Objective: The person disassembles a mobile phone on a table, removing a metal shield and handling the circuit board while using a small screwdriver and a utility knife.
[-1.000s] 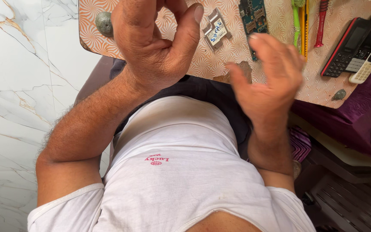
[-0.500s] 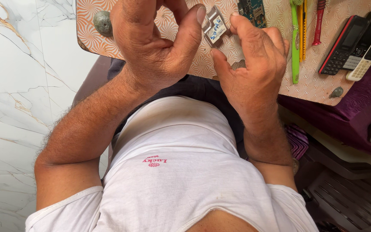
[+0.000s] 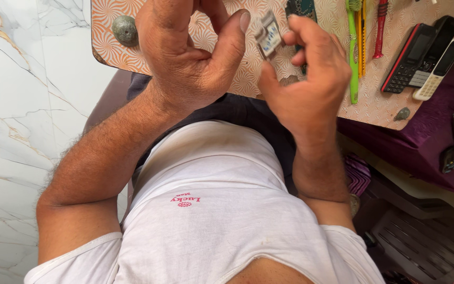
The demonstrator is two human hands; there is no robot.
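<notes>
My right hand (image 3: 306, 84) is curled over the orange swirl-patterned board (image 3: 112, 48), its thumb and fingertips closed around a small silver-and-blue electronic part (image 3: 268, 34). Whether the part is lifted off the board I cannot tell. My left hand (image 3: 185, 58) is raised just left of the part, back toward me, with the thumb tip close to it. Its fingers run out of the top of the picture, so anything in them is hidden. A dark circuit board (image 3: 301, 7) lies just beyond my right fingers.
On the board lie a round grey-green stone (image 3: 125, 29), a green toothbrush (image 3: 352, 58), a red-handled tool (image 3: 380, 26), three mobile phones (image 3: 421, 55) and a small dark pebble (image 3: 403, 113). Purple cloth (image 3: 426, 147) is at the right, marble floor (image 3: 11, 131) at the left.
My right hand has moved up and left from an open pose over my lap and closed its fingers around the small part. My left hand has stayed in place.
</notes>
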